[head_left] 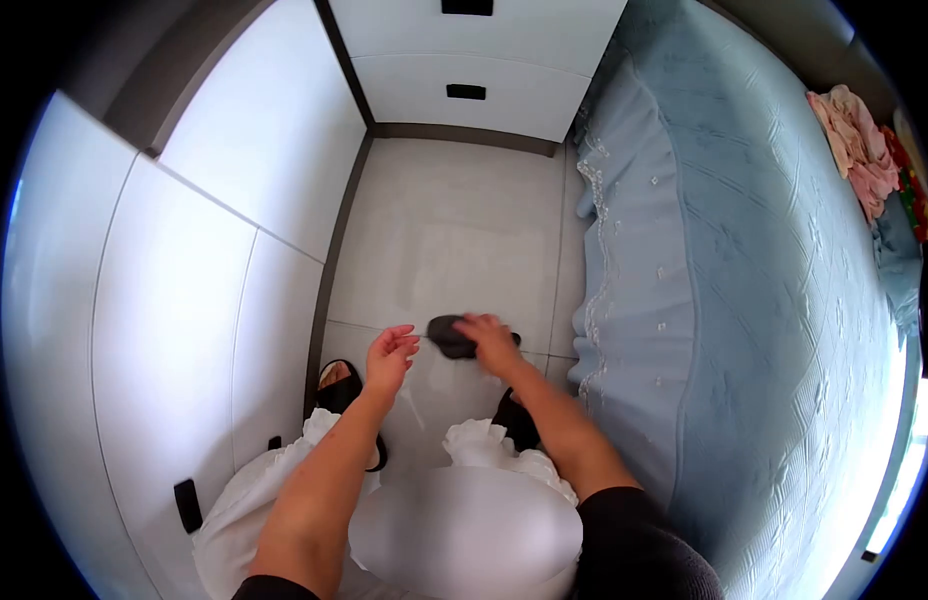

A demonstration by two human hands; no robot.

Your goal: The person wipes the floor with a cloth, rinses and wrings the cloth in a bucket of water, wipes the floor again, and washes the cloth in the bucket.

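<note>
1. Fingers of the right hand touch a blurred dark item; I cannot tell whether they grasp it.
2. The left hand, loosely curled near it, appears empty.
3. Contact is made; whether the item is off the floor is unclear.

Bright light comes in at the far right and shines on the bed. The right hand looks blurry. The edges bend and go black.
</note>
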